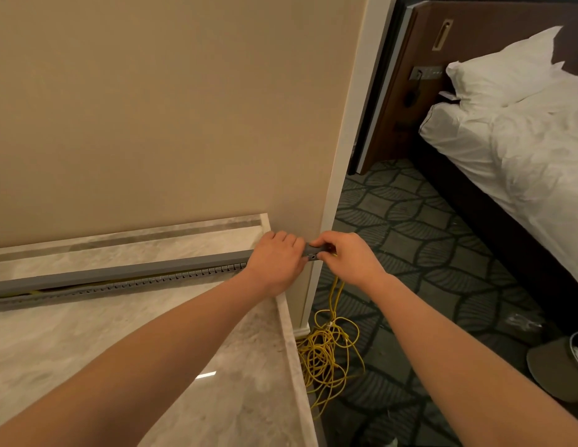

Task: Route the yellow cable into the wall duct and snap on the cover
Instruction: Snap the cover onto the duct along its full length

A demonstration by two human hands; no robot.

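A grey slotted duct [126, 283] runs along the wall above the marble counter, with its grey cover [120, 271] lying over it and gaping at the far left, where a bit of yellow cable shows. My left hand [276, 258] presses on the duct's right end. My right hand [342, 256] pinches the grey end piece [313, 253] at the wall corner. The yellow cable [334, 293] drops from under my right hand to a loose tangle [326, 353] on the carpet.
The marble counter [152, 333] fills the lower left, its edge [294, 350] beside the cable pile. A white wall corner trim [342, 162] stands right of the duct. A bed [513, 140] and a grey cap [555, 366] lie to the right on patterned carpet.
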